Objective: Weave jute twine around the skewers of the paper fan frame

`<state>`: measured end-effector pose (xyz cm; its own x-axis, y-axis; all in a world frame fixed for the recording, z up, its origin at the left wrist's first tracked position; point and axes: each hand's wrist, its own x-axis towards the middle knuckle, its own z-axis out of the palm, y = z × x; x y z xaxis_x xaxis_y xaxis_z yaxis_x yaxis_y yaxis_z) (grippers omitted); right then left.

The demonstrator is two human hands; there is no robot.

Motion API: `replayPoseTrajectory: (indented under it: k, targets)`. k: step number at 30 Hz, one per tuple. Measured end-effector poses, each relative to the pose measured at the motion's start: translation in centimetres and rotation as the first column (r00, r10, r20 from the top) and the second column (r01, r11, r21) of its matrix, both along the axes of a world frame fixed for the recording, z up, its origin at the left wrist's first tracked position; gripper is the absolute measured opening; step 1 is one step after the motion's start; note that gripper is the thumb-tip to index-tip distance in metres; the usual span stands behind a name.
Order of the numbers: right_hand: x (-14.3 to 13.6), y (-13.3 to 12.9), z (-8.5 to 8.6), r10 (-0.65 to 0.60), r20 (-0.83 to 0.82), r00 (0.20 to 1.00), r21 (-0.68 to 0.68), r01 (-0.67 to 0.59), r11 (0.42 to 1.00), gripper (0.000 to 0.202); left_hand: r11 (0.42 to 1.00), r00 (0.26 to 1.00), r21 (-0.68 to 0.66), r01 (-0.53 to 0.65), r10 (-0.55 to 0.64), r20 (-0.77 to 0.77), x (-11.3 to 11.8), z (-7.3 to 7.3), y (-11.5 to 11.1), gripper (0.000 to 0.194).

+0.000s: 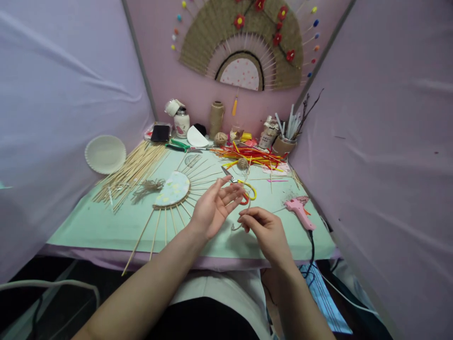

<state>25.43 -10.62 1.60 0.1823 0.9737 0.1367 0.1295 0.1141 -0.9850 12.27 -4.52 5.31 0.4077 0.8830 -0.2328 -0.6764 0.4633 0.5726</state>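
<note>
My left hand [216, 205] is turned palm up with its fingers stretched out, and I see nothing gripped in it. My right hand [265, 229] pinches a thin piece of twine [235, 228] between thumb and fingers. One end of the twine curls loose below, and another part runs up close to my left fingertips. Just behind my left hand are scissors [252, 188] with yellow and red handles, partly covered by the fingers. To the left lies a half-round fan frame [175, 189] of thin sticks, with a pale patterned half disc at its centre.
A pink glue gun [299, 212] lies at the right, its cord over the table edge. Bamboo sticks [130, 174] and a twine bundle [146, 189] lie left. Behind are red and yellow strips [253, 153], a twine ball [243, 163], green-handled pliers [177, 145] and jars. A finished fan [198, 47] hangs above.
</note>
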Motion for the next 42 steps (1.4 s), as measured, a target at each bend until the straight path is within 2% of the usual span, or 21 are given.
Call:
replayPoseTrajectory:
  k: [3, 5, 6, 8, 10, 12, 14, 15, 18, 19, 21, 24, 26, 28, 30, 31, 33, 35, 37, 40, 42]
  targets:
    - [0.1, -0.2, 0.6, -0.034, -0.018, 0.999, 0.021, 0.034, 0.999, 0.018, 0.991, 0.967, 0.074, 0.113, -0.093, -0.237, 0.1, -1.2, -1.1, 0.035]
    - [0.1, -0.4, 0.8, -0.079, 0.073, 0.994, 0.044, 0.076, 0.996, 0.021, 0.964, 0.896, 0.119, 0.238, -0.17, -0.411, 0.1, -2.0, -1.6, 0.035]
    - [0.1, -0.4, 0.8, -0.117, 0.15, 0.982, 0.071, 0.107, 0.992, 0.021, 0.93, 0.84, 0.188, 0.316, -0.182, -0.512, 0.1, -2.4, -1.8, 0.03]
    - [-0.1, -0.7, 0.9, -0.199, 0.321, 0.926, 0.155, 0.156, 0.976, 0.022, 0.821, 0.72, 0.359, 0.444, -0.088, -0.688, 0.0, -2.7, -2.0, 0.023]
    - [-0.2, -0.9, 0.9, -0.245, 0.441, 0.863, 0.226, 0.157, 0.961, 0.024, 0.721, 0.634, 0.481, 0.499, 0.074, -0.77, -0.2, -2.7, -2.1, 0.024]
    - [0.0, -0.8, 0.7, -0.218, 0.473, 0.854, 0.224, 0.122, 0.967, 0.028, 0.687, 0.602, 0.525, 0.502, 0.158, -0.782, -0.3, -2.4, -2.4, 0.027]
    - [0.8, -0.5, 0.4, -0.213, 0.412, 0.886, 0.19, 0.146, 0.971, 0.03, 0.69, 0.605, 0.522, 0.501, 0.152, -0.782, -0.4, -1.9, -3.0, 0.03]
    - [1.5, -0.2, 0.2, -0.258, 0.351, 0.9, 0.177, 0.206, 0.962, 0.03, 0.698, 0.613, 0.516, 0.496, 0.14, -0.778, -0.5, -1.6, -3.4, 0.031]
    - [3.9, 0.5, -0.1, -0.485, 0.1, 0.869, 0.157, 0.467, 0.87, 0.029, 0.718, 0.621, 0.487, 0.497, 0.097, -0.777, -1.0, -1.0, -4.4, 0.032]
    - [4.6, 0.6, 0.0, -0.511, 0.037, 0.859, 0.158, 0.5, 0.852, 0.029, 0.721, 0.624, 0.479, 0.5, 0.084, -0.777, -1.1, -0.9, -4.6, 0.032]
    - [5.5, 0.0, 0.4, -0.441, 0.013, 0.897, 0.179, 0.432, 0.884, 0.032, 0.725, 0.633, 0.476, 0.498, 0.071, -0.771, -1.3, -0.7, -4.9, 0.03]
    - [6.1, -2.4, 1.3, -0.211, 0.205, 0.956, 0.16, 0.18, 0.971, 0.039, 0.702, 0.642, 0.493, 0.514, 0.066, -0.764, -1.0, -0.7, -5.2, 0.027]
    - [6.6, -4.5, 1.5, -0.076, 0.342, 0.937, 0.042, 0.066, 0.997, 0.042, 0.659, 0.632, 0.499, 0.563, 0.045, -0.773, -0.8, -0.7, -5.5, 0.027]
    - [7.5, -6.5, 1.1, 0.028, 0.411, 0.911, -0.089, 0.009, 0.996, 0.039, 0.601, 0.608, 0.502, 0.623, 0.032, -0.793, -0.5, -0.8, -5.9, 0.028]
    - [8.5, -7.9, 0.4, 0.119, 0.396, 0.911, -0.169, -0.055, 0.984, 0.021, 0.532, 0.586, 0.51, 0.676, 0.031, -0.81, -0.2, -0.9, -6.5, 0.028]
    - [8.9, -8.3, 0.0, 0.149, 0.364, 0.92, -0.195, -0.081, 0.977, 0.015, 0.494, 0.578, 0.517, 0.699, 0.034, -0.815, -0.1, -1.0, -6.8, 0.028]
    - [9.1, -8.3, -0.8, 0.156, 0.256, 0.954, -0.254, -0.089, 0.963, 0.031, 0.404, 0.57, 0.539, 0.739, 0.051, -0.82, 0.3, -1.3, -7.4, 0.027]
    - [8.6, -7.4, -1.4, 0.099, 0.08, 0.992, -0.326, -0.068, 0.943, 0.036, 0.299, 0.565, 0.564, 0.77, 0.093, -0.82, 0.8, -1.6, -8.0, 0.027]
    - [7.4, -5.9, -1.9, 0.044, -0.131, 0.99, -0.395, -0.093, 0.914, 0.043, 0.185, 0.552, 0.572, 0.799, 0.151, -0.82, 1.2, -2.0, -8.4, 0.026]
    - [5.2, -3.3, -2.2, 0.068, -0.319, 0.945, -0.457, -0.217, 0.862, 0.047, 0.04, 0.468, 0.486, 0.873, 0.211, -0.858, 1.4, -2.4, -8.6, 0.024]
    - [4.0, -2.1, -2.2, 0.121, -0.352, 0.928, -0.475, -0.289, 0.831, 0.047, -0.015, 0.381, 0.387, 0.922, 0.207, -0.901, 1.1, -2.5, -8.3, 0.025]
